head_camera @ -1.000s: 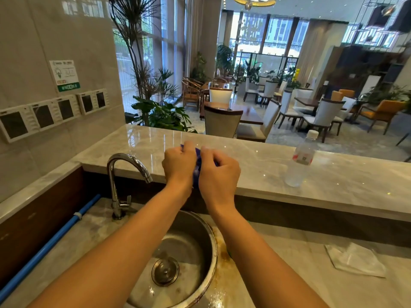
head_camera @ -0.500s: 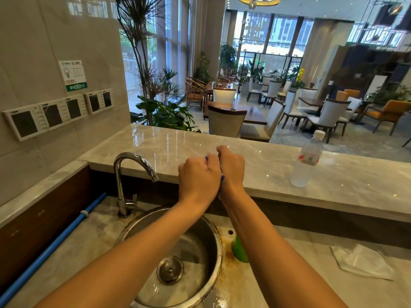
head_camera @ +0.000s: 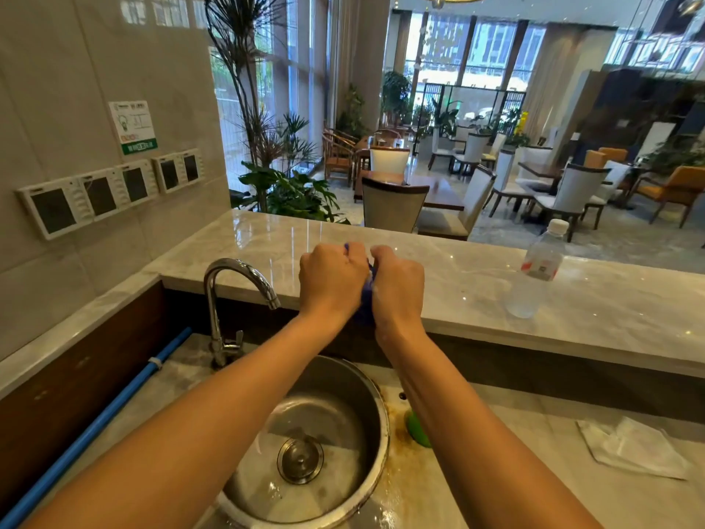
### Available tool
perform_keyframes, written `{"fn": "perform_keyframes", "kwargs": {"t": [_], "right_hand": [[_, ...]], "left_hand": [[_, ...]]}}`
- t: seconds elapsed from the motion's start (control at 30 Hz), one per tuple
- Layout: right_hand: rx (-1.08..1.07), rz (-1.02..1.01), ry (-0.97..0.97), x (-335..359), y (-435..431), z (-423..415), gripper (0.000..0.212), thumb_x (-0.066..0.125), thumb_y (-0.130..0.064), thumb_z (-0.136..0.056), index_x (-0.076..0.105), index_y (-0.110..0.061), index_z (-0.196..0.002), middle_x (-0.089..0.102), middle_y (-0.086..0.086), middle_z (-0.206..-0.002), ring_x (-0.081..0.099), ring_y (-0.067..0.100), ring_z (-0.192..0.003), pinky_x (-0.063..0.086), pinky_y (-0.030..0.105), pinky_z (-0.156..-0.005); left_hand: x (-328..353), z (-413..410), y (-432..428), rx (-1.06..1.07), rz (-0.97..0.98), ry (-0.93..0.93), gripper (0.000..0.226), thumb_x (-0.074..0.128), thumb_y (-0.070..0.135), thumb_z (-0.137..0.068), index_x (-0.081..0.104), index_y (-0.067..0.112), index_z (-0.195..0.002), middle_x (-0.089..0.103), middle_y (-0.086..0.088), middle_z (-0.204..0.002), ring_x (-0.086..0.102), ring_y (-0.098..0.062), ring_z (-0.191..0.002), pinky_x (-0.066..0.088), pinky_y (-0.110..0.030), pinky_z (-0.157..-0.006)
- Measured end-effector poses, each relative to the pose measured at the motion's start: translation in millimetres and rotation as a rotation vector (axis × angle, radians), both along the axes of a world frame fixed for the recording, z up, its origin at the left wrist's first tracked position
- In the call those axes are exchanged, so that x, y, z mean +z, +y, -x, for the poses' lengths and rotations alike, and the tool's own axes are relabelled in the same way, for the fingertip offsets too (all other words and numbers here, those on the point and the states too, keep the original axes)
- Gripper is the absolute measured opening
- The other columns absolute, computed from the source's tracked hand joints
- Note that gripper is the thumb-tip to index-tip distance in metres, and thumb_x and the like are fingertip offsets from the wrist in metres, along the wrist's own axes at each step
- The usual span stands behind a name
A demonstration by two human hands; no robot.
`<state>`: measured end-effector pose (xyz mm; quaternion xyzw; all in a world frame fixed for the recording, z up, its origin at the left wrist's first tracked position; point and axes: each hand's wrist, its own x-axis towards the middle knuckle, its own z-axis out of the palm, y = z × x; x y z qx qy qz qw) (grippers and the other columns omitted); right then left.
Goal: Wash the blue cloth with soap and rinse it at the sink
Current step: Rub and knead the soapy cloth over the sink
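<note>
The blue cloth (head_camera: 365, 304) is bunched between my two fists above the round steel sink (head_camera: 382, 425). Only a narrow strip of it shows, with a bit of white foam on it. My left hand (head_camera: 331, 278) grips it from the left and my right hand (head_camera: 398, 286) grips it from the right, knuckles up and close together. The chrome tap (head_camera: 236, 276) stands left of the hands; no water runs from it. A green object (head_camera: 416, 429), partly hidden by my right forearm, sits on the counter right of the sink.
A raised marble ledge (head_camera: 572, 311) runs behind the sink with a plastic water bottle (head_camera: 536, 271) on it. A crumpled white tissue (head_camera: 633, 446) lies on the lower counter at right. A blue pipe (head_camera: 114, 410) runs along the left wall.
My hands have shifted against each other while squeezing the cloth; more blue now shows between them. The head view has moved slightly left and closer.
</note>
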<state>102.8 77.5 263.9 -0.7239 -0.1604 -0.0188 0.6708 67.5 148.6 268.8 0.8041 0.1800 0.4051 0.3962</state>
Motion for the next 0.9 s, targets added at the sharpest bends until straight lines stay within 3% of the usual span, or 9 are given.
{"fn": "perform_keyframes", "kwargs": {"t": [0.13,0.2,0.33,0.47,0.53,0.63,0.7,0.8,0.9], "right_hand": [[-0.070,0.044,-0.045,1.5,2.3,-4.5,0.036,0.046,-0.014,-0.098,0.062,0.006,-0.073,0.051,0.004,-0.057,0.042,0.008,-0.050,0.034,0.023,-0.052],[-0.081,0.020,0.047,3.0,2.4,-14.9,0.037,0.049,-0.018,-0.097,0.057,-0.007,-0.063,0.055,0.005,-0.059,0.047,0.006,-0.048,0.041,0.026,-0.051],[-0.040,0.054,-0.011,9.0,-4.4,0.3,0.022,0.049,-0.012,-0.098,0.069,-0.007,-0.090,0.065,0.016,-0.084,0.057,0.022,-0.075,0.050,0.031,-0.071],[-0.079,0.173,-0.159,0.1,-2.8,0.2,0.041,0.044,-0.014,-0.103,0.055,-0.029,-0.066,0.051,-0.010,-0.063,0.053,0.006,-0.062,0.042,0.024,-0.065],[-0.110,0.258,-0.144,0.6,-1.8,-10.3,0.034,0.047,-0.017,-0.102,0.057,-0.020,-0.070,0.054,-0.007,-0.064,0.059,0.010,-0.068,0.039,0.019,-0.058],[-0.147,0.271,-0.118,2.9,-5.7,-11.4,0.026,0.048,-0.018,-0.102,0.059,-0.013,-0.079,0.053,-0.006,-0.066,0.055,0.014,-0.066,0.047,0.034,-0.067],[-0.146,0.264,-0.190,3.7,-6.7,0.4,0.026,0.048,-0.016,-0.101,0.065,-0.010,-0.083,0.055,-0.003,-0.066,0.053,0.014,-0.063,0.051,0.040,-0.072],[-0.119,0.070,-0.072,7.2,-9.7,9.4,0.044,0.049,-0.017,-0.096,0.056,-0.010,-0.054,0.048,0.004,-0.052,0.044,0.015,-0.053,0.038,0.036,-0.059],[-0.128,0.056,0.051,13.2,-13.6,-2.9,0.045,0.048,-0.019,-0.097,0.049,-0.015,-0.053,0.050,0.002,-0.053,0.043,0.014,-0.052,0.034,0.029,-0.057]], "left_hand": [[-3.0,-0.4,-7.8,0.011,0.047,0.004,0.053,0.046,0.022,-0.095,0.045,0.018,-0.042,0.045,0.001,-0.041,0.040,-0.009,-0.038,0.029,-0.019,-0.042],[-4.8,7.2,-20.9,-0.061,-0.042,-0.017,0.055,0.046,0.022,-0.095,0.045,0.019,-0.040,0.047,0.004,-0.038,0.044,-0.006,-0.035,0.031,-0.013,-0.040],[0.8,-2.0,-4.5,-0.053,-0.003,0.004,0.054,0.046,0.020,-0.094,0.044,0.019,-0.040,0.045,0.001,-0.039,0.044,-0.015,-0.041,0.031,-0.027,-0.047],[1.7,-0.2,-5.9,-0.024,-0.010,0.016,0.051,0.045,0.022,-0.094,0.048,0.016,-0.044,0.047,-0.001,-0.042,0.044,-0.016,-0.041,0.029,-0.028,-0.045],[-1.8,9.2,-21.6,-0.067,-0.145,-0.003,0.055,0.046,0.023,-0.095,0.044,0.019,-0.041,0.040,0.006,-0.037,0.039,-0.007,-0.034,0.028,-0.020,-0.043],[-3.2,9.5,-22.2,-0.079,-0.224,-0.018,0.059,0.046,0.021,-0.096,0.038,0.022,-0.038,0.035,0.011,-0.033,0.040,-0.008,-0.031,0.025,-0.014,-0.042],[1.0,1.4,-9.8,-0.060,-0.134,0.008,0.057,0.047,0.020,-0.095,0.039,0.021,-0.039,0.038,0.009,-0.036,0.038,-0.009,-0.033,0.029,-0.022,-0.046],[1.5,-2.3,-7.6,-0.016,-0.008,0.017,0.055,0.046,0.019,-0.095,0.041,0.018,-0.040,0.038,0.002,-0.038,0.034,-0.010,-0.036,0.026,-0.027,-0.048],[-1.7,11.3,-30.6,-0.088,-0.114,-0.031,0.056,0.047,0.019,-0.095,0.042,0.019,-0.039,0.038,0.007,-0.035,0.041,-0.009,-0.032,0.026,-0.015,-0.040]]}}
